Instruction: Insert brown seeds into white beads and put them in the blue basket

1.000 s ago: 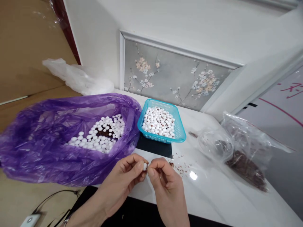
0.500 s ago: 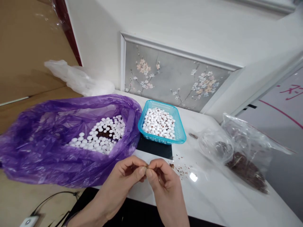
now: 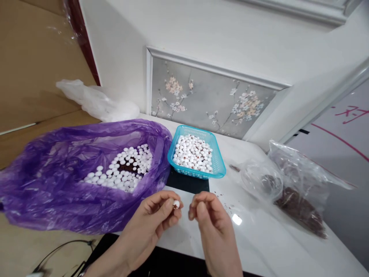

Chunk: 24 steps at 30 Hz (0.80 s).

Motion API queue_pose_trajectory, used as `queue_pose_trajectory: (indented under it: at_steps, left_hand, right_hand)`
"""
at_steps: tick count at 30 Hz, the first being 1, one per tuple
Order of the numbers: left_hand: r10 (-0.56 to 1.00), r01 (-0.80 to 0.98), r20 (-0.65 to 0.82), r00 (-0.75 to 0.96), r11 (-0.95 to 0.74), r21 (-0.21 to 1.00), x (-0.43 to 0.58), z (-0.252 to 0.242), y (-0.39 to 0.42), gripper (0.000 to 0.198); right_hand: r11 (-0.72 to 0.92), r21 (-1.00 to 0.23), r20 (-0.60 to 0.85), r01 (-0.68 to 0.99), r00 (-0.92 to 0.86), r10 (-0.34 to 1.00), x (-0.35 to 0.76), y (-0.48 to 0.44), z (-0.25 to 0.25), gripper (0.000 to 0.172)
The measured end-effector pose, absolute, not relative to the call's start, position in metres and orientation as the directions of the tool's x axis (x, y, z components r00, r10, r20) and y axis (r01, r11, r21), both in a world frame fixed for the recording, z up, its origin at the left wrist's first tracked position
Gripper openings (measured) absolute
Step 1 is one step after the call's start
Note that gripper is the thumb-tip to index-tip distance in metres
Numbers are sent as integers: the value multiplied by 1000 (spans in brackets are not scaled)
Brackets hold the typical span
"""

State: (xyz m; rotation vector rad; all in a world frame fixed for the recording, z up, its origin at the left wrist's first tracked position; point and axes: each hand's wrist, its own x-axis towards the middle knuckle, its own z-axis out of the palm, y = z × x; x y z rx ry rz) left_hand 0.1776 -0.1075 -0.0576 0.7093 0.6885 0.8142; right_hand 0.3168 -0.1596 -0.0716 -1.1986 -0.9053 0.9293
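Note:
Between thumb and fingers, my left hand [image 3: 154,221] pinches a small white ball [image 3: 176,204] with a reddish-brown mark on it. My right hand [image 3: 215,231] is just to its right, apart from the ball, its fingers curled in and thumb against them; whether anything small is between them is hidden. Ahead of the hands stands a blue plastic basket [image 3: 220,163] full of similar white balls [image 3: 191,152], some with brown marks. On the left, an open purple plastic bag [image 3: 60,192] holds more white balls [image 3: 123,181] around a dark brown patch.
Brown crumbs [image 3: 229,207] are scattered on the white table [image 3: 259,238] beside my right hand. A clear round container [image 3: 261,181] and a clear bag of brown material [image 3: 301,211] stand at right. Behind are a white plastic bag [image 3: 100,102] and a framed flower panel [image 3: 201,88].
My hands have parted from their fingertip-to-fingertip pinch. The right hand has moved right, and the white ball now shows in my left fingers.

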Motion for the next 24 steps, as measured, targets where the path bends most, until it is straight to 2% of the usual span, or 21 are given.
queue_pose_trajectory:
  at_steps: [4, 8, 11, 16, 20, 24]
  left_hand:
    - [830, -382, -279, 482, 486, 786, 177, -57, -103, 19]
    - [874, -328, -243, 420, 396, 857, 179, -60, -98, 17]
    - [900, -284, -185, 394, 310, 907, 182, -61, -94, 12]
    - [935, -243, -72, 348, 164, 956, 199, -48, -78, 12]
    - [959, -234, 0, 284, 69, 970, 227, -31, -60, 34]
    - [904, -208, 149, 400, -69, 976, 245, -21, -48, 61]
  right_hand:
    - [84, -977, 178, 197, 527, 831, 352, -165, -80, 18]
    - [-103, -905, 215, 412, 654, 725, 387, -170, -94, 25]
    - [-207, -818, 199, 536, 603, 773, 397, -172, -99, 23]
    - [-202, -637, 226, 744, 431, 874, 389, -164, -98, 25]
    - [-201, -585, 227, 786, 397, 889, 383, -154, -99, 23]
    - [-162, -563, 232, 810, 343, 910, 383, -150, -105, 24]
